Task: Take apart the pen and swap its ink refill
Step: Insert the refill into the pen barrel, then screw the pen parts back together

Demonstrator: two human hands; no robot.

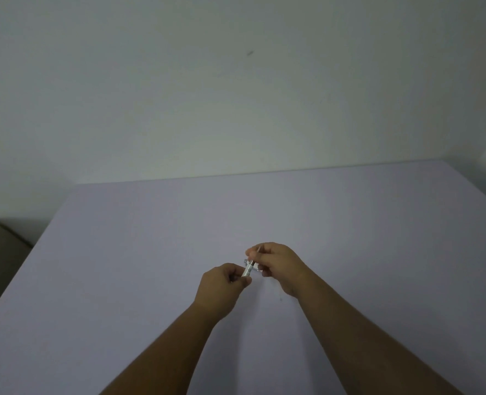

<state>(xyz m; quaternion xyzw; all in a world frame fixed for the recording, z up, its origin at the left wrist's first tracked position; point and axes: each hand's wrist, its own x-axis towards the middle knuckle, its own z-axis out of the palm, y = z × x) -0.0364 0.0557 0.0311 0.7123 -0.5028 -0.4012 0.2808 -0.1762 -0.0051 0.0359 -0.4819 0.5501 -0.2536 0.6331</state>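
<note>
Holding the pen (247, 269) up off the tabletop (150, 252), we keep it pinched between both hands so each end has its own grip, which suits a twist or a pull apart. Our left hand (222, 283) is closed on the pen's near end, fingers (237, 276) curled around it. Our right hand (276, 266) is closed on the far end, thumb and forefinger pressed together just past the pen's middle. A thin pale sliver shows above the right hand; it may be the refill, but we cannot tell.

The pen's long axis runs from the left hand, near us, up and away to the right hand, tilted slightly rightward. Which end is the tip we cannot tell, as both are covered. We judge the pen not yet apart, since only a short clear stretch shows between the hands.
</note>
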